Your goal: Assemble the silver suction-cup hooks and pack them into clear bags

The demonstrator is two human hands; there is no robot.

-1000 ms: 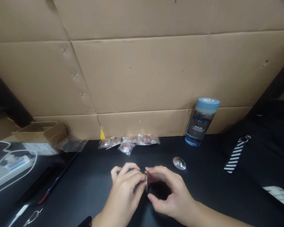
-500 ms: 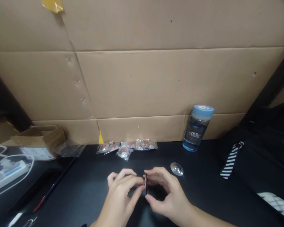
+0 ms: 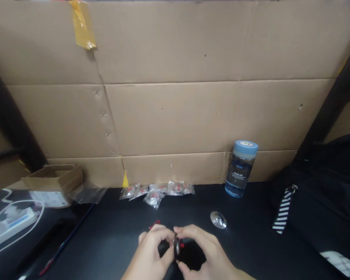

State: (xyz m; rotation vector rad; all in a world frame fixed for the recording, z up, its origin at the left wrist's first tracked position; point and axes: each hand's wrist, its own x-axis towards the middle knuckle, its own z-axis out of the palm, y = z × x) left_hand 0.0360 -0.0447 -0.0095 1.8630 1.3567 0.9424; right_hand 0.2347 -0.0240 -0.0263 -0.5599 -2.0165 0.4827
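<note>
Between my two hands, in the lower middle of the head view, a small domed metal disc that looks like a finger cymbal stands nearly edge-on. My left hand pinches it from the left side, thumb and fingertips at its face. On the other side, the thumb and fingers of my right hand span its rim from top to bottom. A red cord loops out behind my left fingers, and a red knot shows on the disc's right face. A second shiny metal cymbal lies on the table beyond my right hand.
Several clear packets with round metal pieces lie along the cardboard wall. A blue-lidded bottle stands at back right, beside a black bag. To the left are a cardboard box, a power strip and a pen.
The camera view has tilted up, so everything sits lower. The held cymbal has turned slightly, showing more of its right face. A red cord loop now shows behind my left hand.
</note>
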